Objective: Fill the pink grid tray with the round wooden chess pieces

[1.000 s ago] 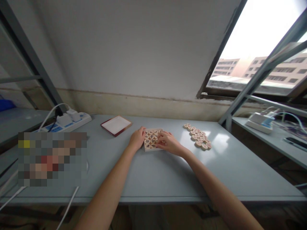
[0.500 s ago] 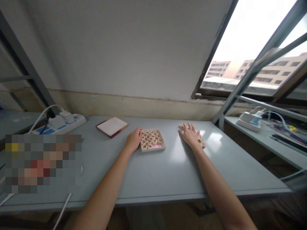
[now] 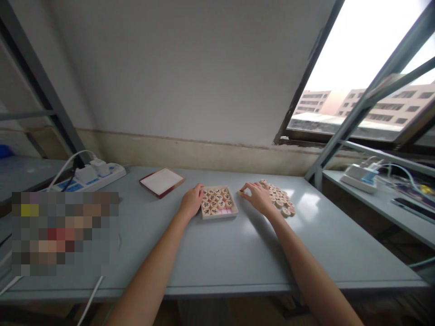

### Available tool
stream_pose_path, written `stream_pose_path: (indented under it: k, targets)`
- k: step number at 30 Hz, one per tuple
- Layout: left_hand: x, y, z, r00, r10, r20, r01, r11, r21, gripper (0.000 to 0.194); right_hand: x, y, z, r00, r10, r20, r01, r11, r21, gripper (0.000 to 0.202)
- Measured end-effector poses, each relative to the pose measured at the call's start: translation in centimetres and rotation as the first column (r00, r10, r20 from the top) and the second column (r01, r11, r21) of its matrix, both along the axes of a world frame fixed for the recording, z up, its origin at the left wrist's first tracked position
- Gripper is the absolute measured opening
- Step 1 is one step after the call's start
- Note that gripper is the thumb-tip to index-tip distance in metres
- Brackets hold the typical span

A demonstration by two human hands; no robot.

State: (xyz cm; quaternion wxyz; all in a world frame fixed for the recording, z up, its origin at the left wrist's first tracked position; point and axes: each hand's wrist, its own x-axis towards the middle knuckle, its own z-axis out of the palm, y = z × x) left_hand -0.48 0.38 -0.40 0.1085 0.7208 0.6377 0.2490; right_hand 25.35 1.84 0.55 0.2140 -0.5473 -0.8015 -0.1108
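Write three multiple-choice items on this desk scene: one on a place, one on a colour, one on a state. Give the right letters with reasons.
1. Where does the loose group of wooden discs lie?
A. right of the small box
B. on the power strip
C. left of the red-edged lid

2. What colour is the edge of the flat lid?
A. green
B. dark red
C. yellow

3. How does the left hand stand?
A. raised in the air
B. resting against the left side of the box
C. gripping a cable

Answers:
1 A: the discs lie on the table past the box's right side, beyond the right hand.
2 B: a dark red rim frames its white face.
3 B: its fingers touch the box's left wall.
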Motion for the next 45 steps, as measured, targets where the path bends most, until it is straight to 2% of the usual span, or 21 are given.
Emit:
stream_pose_path:
  k: [7, 9, 11, 13, 15, 17, 18, 19, 21, 23, 25, 31, 40, 45]
  targets:
    - [0.0, 0.1, -0.2, 1.0, -0.007, -0.001, 0.007, 1.0, 0.012, 0.029, -0.3, -0.5, 0.7, 0.997, 0.065, -0.048, -0.067, 0.997, -0.049, 0.014]
    - [-0.1, 0.1, -0.2, 1.0, -0.007, 0.002, 0.007, 1.0, 0.023, 0.028, -0.4, -0.6, 1.2, 0.989, 0.059, -0.132, -0.07, 0.994, -0.08, 0.017]
    - [-0.1, 0.1, -0.3, 1.0, -0.012, 0.008, 0.012, 0.999, 0.031, 0.028, -0.7, -0.7, 1.7, 0.955, 0.094, -0.281, -0.14, 0.979, -0.146, 0.02]
    - [-0.1, 0.1, -0.3, 1.0, -0.022, 0.015, 0.022, 0.999, 0.037, 0.028, -1.0, -0.8, 2.2, 0.881, 0.193, -0.433, -0.315, 0.92, -0.232, 0.025]
    - [0.0, 0.0, -0.2, 0.999, -0.026, 0.02, 0.026, 0.999, 0.036, 0.027, -1.5, -1.1, 2.5, 0.8, 0.295, -0.523, -0.501, 0.808, -0.31, 0.029]
    - [0.0, 0.0, -0.2, 1.0, -0.021, 0.022, 0.02, 0.999, 0.034, 0.027, -2.1, -1.6, 2.7, 0.763, 0.352, -0.542, -0.594, 0.713, -0.373, 0.033]
    - [0.0, 0.0, -0.2, 1.0, -0.018, 0.021, 0.018, 0.999, 0.03, 0.027, -2.3, -1.8, 2.7, 0.762, 0.37, -0.531, -0.606, 0.696, -0.385, 0.034]
    - [0.0, 0.0, -0.2, 1.0, -0.016, 0.02, 0.015, 1.0, 0.025, 0.027, -2.6, -1.9, 2.8, 0.77, 0.384, -0.51, -0.603, 0.7, -0.383, 0.036]
    - [0.0, 0.0, -0.1, 1.0, -0.015, 0.019, 0.014, 1.0, 0.019, 0.027, -2.8, -2.1, 2.8, 0.796, 0.399, -0.455, -0.569, 0.75, -0.338, 0.035]
    - [0.0, 0.0, -0.1, 1.0, -0.015, 0.022, 0.015, 1.0, 0.015, 0.027, -2.8, -2.1, 2.7, 0.831, 0.389, -0.397, -0.515, 0.808, -0.287, 0.026]
    - [0.0, -0.1, 0.0, 1.0, -0.012, 0.025, 0.012, 1.0, 0.009, 0.028, -2.8, -2.0, 2.6, 0.868, 0.362, -0.341, -0.461, 0.842, -0.279, 0.02]
    - [0.0, -0.1, 0.1, 1.0, -0.008, 0.028, 0.009, 1.0, -0.003, 0.028, -3.4, -2.0, 1.8, 0.897, 0.386, -0.214, -0.436, 0.847, -0.304, 0.024]
    - [0.0, -0.1, 0.1, 1.0, -0.003, 0.017, 0.003, 1.0, -0.003, 0.029, -4.1, -1.9, 1.2, 0.905, 0.359, -0.23, -0.401, 0.9, -0.172, 0.025]
    - [0.1, -0.2, 0.2, 1.0, 0.006, 0.013, -0.006, 1.0, -0.013, 0.029, -4.3, -2.0, 1.2, 0.919, 0.354, -0.177, -0.379, 0.914, -0.143, 0.025]
